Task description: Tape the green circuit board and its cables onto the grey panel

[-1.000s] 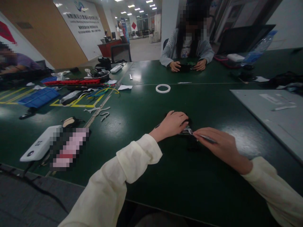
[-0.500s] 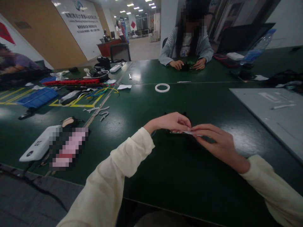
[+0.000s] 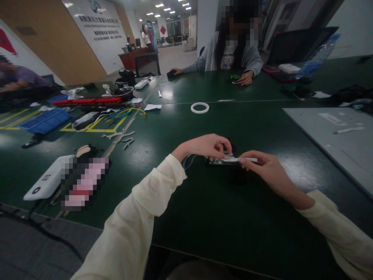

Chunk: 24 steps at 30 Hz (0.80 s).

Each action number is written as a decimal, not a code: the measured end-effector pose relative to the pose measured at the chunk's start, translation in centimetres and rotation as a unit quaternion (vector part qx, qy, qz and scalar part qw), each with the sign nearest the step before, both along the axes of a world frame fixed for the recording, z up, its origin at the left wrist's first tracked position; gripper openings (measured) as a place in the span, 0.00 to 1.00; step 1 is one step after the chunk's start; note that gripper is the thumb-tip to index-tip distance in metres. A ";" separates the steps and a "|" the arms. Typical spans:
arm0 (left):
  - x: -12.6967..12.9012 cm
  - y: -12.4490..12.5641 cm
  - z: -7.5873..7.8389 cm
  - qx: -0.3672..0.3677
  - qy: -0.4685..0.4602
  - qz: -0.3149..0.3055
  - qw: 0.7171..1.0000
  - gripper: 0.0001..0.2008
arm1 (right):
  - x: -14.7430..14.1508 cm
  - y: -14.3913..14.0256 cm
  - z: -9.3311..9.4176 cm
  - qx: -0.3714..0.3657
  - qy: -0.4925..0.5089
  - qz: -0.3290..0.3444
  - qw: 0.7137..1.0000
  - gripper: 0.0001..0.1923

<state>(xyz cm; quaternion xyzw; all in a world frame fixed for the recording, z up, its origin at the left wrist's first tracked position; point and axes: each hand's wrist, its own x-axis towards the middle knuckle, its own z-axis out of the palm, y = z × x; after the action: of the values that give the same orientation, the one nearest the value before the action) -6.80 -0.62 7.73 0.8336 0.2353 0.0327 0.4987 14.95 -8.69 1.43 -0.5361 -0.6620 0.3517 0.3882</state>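
Observation:
My left hand (image 3: 207,145) pinches a small dark circuit board (image 3: 219,160) from above, holding it just over the green table (image 3: 204,202). Thin wires (image 3: 188,160) trail from the board's left end toward my wrist. My right hand (image 3: 266,170) grips a thin white strip (image 3: 244,159) that lies along the board's top and sticks out to the right. Both sleeves are cream coloured. The fingertips of the two hands nearly meet over the board.
A white ring (image 3: 199,107) lies farther back. To the left are a white box (image 3: 48,182), coloured cables (image 3: 125,113), a blue tray (image 3: 46,119) and a red strip (image 3: 87,101). A grey sheet (image 3: 335,132) covers the right. A person (image 3: 230,54) sits opposite.
My hands lifted the board off the table and turned it so its edge and the white strip show. The person opposite stretched one arm out to the left.

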 end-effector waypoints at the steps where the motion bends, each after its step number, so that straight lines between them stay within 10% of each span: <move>1: 0.1 0.0 -0.1 0.005 0.003 0.000 1.000 0.10 | 0.1 0.1 0.1 0.000 -0.007 -0.005 1.000 0.17; 24: 3.2 -3.7 -1.1 0.148 0.104 0.085 0.980 0.09 | 0.6 -0.4 -0.7 0.121 -0.312 0.005 0.943 0.09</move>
<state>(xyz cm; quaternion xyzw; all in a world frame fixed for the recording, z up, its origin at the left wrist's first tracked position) -3.65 -4.34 6.66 0.8737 0.3490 0.0224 0.3382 15.57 -9.06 0.75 -0.5645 -0.7902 0.0866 0.2223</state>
